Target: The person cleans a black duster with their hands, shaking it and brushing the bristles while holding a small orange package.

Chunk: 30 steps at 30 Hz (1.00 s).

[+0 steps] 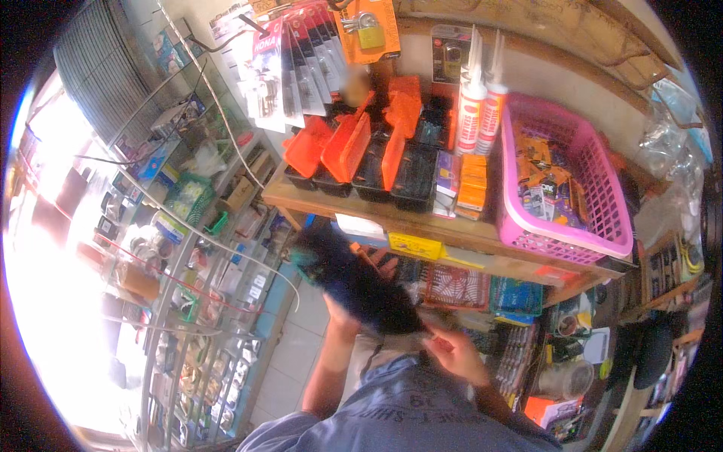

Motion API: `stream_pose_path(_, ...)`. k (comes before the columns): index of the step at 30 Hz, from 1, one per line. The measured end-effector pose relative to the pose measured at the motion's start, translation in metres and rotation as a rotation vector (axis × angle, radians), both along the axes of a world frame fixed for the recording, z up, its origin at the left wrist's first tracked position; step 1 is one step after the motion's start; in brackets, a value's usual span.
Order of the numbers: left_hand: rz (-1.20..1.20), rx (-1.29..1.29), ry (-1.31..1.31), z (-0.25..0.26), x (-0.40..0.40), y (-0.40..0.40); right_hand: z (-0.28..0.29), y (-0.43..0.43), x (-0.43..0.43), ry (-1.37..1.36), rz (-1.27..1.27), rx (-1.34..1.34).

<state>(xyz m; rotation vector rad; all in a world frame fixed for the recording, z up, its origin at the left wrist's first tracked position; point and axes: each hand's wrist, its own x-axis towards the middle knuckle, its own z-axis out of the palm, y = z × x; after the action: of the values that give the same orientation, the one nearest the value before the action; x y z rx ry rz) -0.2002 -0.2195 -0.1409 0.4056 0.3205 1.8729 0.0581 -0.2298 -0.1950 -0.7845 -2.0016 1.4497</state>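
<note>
A dark, fluffy duster (367, 282), apparently of feathers with a teal tip, slants before my chest and is blurred. My left hand (340, 317) grips it from beneath; its palm is mostly hidden, and fingertips seem to show beyond the far edge. At the duster's lower right end, my right hand (454, 351) is closed around what looks like a red handle. Just past the duster runs the front of a wooden shelf (474, 223). On it stand black plastic bins (415, 178) with orange plastic pieces (347, 150) sticking up from them.
Silicone sealant tubes (470, 116) stand beside a pink plastic basket (565, 248) of small packets. A padlock on a card (370, 34) hangs above. Glass display cases (186, 271) full of goods line the left, with a white cord (214, 240) across them. Floor tiles (291, 339) show between.
</note>
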Motion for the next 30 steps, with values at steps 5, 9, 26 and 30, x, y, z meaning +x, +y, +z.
stream_pose_path(5, 0.007, -0.1, -0.107, 0.002, -0.006, -0.001, 0.019, 0.002, 0.0, -0.053, -0.04, 0.13)
stream_pose_path(9, 0.057, -0.081, 0.01, 0.008, -0.004, -0.001, 0.018, 0.003, 0.007, 0.017, 0.018, 0.101)
stream_pose_path(26, 0.016, -0.037, 0.188, 0.001, -0.006, -0.004, 0.032, 0.002, 0.011, -0.04, 0.023, -0.132)
stream_pose_path(30, 0.04, -0.167, -0.095, 0.002, -0.011, -0.004, 0.029, 0.004, 0.013, -0.026, 0.061, -0.083)
